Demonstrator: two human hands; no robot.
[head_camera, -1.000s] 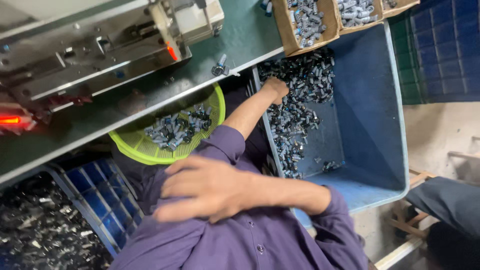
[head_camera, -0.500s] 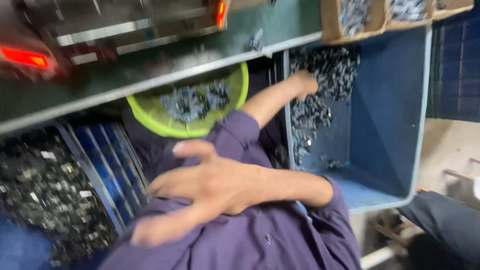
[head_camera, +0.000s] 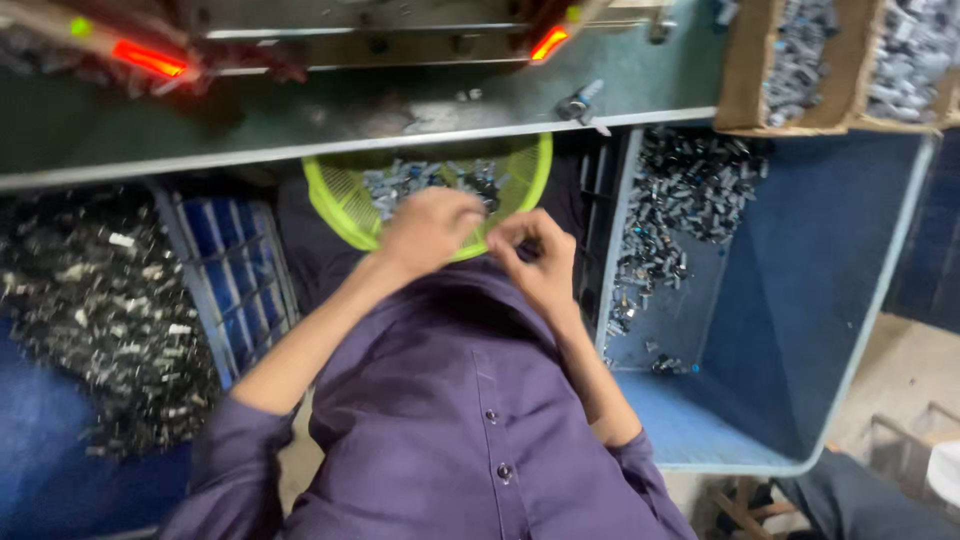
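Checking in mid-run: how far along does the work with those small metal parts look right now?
Done: some small metal parts already lie in the green basket. In hand: the left hand and right hand meet at the basket's near rim; what they grip is too blurred to tell. Left: a heap of parts in the blue bin, and another pile on the left.

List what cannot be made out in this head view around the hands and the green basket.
- Left hand and right hand: motion blur; whether either holds a part, unclear.
- Green basket: far side hidden under the bench edge, near rim behind the hands.
- Small metal parts in it: blurred, shape unclear.
- Cardboard boxes: cut by the top edge.
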